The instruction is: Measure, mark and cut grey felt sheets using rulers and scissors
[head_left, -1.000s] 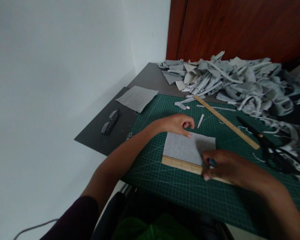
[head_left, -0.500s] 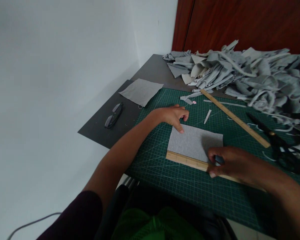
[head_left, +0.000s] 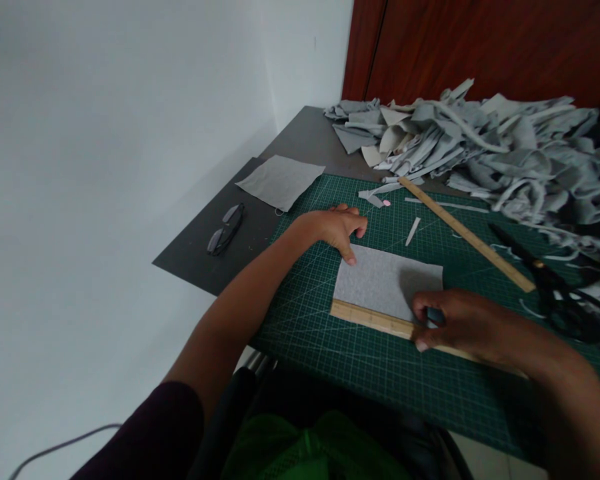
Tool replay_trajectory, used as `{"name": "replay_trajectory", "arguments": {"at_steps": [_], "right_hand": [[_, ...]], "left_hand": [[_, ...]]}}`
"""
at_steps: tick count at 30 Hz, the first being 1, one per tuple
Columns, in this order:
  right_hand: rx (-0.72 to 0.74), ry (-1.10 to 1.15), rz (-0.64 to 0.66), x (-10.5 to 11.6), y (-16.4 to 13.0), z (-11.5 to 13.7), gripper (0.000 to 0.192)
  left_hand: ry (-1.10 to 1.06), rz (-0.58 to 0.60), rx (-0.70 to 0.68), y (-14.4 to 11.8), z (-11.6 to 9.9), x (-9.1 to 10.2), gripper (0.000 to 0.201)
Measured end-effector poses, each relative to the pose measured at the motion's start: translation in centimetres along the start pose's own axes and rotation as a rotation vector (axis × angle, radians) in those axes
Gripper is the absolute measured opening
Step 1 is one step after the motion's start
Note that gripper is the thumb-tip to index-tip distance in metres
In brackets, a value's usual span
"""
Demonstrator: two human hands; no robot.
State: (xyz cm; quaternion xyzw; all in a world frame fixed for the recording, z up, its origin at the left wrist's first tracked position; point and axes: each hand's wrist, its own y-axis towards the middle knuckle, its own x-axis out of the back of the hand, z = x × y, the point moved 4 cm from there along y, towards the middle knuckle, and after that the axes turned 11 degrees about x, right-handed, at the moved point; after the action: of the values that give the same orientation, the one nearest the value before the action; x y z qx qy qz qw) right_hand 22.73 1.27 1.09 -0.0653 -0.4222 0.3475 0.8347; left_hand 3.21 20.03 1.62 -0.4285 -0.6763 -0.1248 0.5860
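Observation:
A grey fabric rectangle (head_left: 380, 277) lies flat on the green cutting mat (head_left: 320, 353). Along its near edge runs a wooden ruler (head_left: 367, 317). At the fabric's far left corner rests my left hand (head_left: 339, 230), thumb touching the cloth and slightly bent fingers spread on the mat beyond. My right hand (head_left: 455, 323) grips the ruler towards its right part, thumb on the near side and curled fingers on the fabric side. That hand covers part of the ruler and the fabric's near right corner.
A second wooden ruler (head_left: 470, 237) lies slantwise near black scissors (head_left: 545, 280) on the right. Grey fabric scraps (head_left: 480, 147) are heaped at the back. Another fabric piece (head_left: 283, 181) and eyeglasses (head_left: 225, 230) lie left. Thin offcuts (head_left: 413, 231) are scattered on the mat.
My left hand has shifted slightly left, its thumb now nearer the fabric's corner. My right hand keeps its place on the ruler. The whole view has moved a little.

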Motion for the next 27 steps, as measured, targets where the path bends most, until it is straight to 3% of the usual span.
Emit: {"name": "replay_trajectory", "arguments": {"at_steps": [6,10,14,27], "right_hand": [[-0.003,0.011,0.002,0.0,0.2,0.4,0.016],[-0.014,0.028,-0.004,0.0,0.2,0.7,0.017],[-0.035,0.048,0.001,0.0,0.2,0.8,0.017],[-0.014,0.052,-0.005,0.1,0.0,0.9,0.016]], "left_hand": [[-0.014,-0.003,-0.025,0.2,0.2,0.0,0.056],[-0.055,-0.016,-0.061,0.3,0.1,0.2,0.036],[-0.164,0.075,-0.031,0.5,0.1,0.0,0.02],[-0.16,0.085,0.147,0.4,-0.8,-0.1,0.029]]}}
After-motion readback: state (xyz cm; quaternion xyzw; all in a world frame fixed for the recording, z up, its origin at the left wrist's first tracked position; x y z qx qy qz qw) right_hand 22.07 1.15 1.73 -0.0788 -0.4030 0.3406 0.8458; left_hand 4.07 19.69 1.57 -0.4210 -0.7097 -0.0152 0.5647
